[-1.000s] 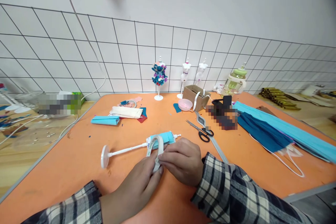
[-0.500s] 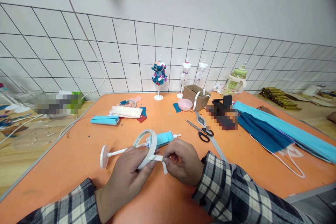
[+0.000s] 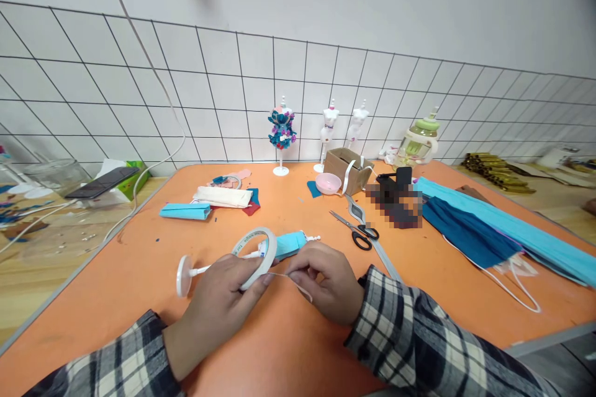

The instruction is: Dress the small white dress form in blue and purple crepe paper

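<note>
My left hand (image 3: 228,298) is closed on a roll of white tape (image 3: 270,254), tilted up above the table. A short strip of tape (image 3: 279,275) runs from the roll to my right hand (image 3: 323,282), whose thumb and fingers pinch its free end. The strip appears nearly edge-on. Behind the hands a small white mannequin stand lies on its side, its round base (image 3: 184,276) to the left and light blue fabric (image 3: 289,244) around its body. My left hand and the tape roll hide part of its pole.
Black-handled scissors (image 3: 356,231) lie right of centre beside a grey tape measure (image 3: 386,260). Farther back stand a pink bowl (image 3: 328,183), a cardboard box (image 3: 347,169) and a mannequin in blue flowers (image 3: 282,130). Blue fabric (image 3: 470,232) lies on the right, folded light blue fabric (image 3: 185,211) on the left.
The tape strip between my hands has turned from showing its flat face to nearly edge-on. Both hands keep their hold and have barely moved.
</note>
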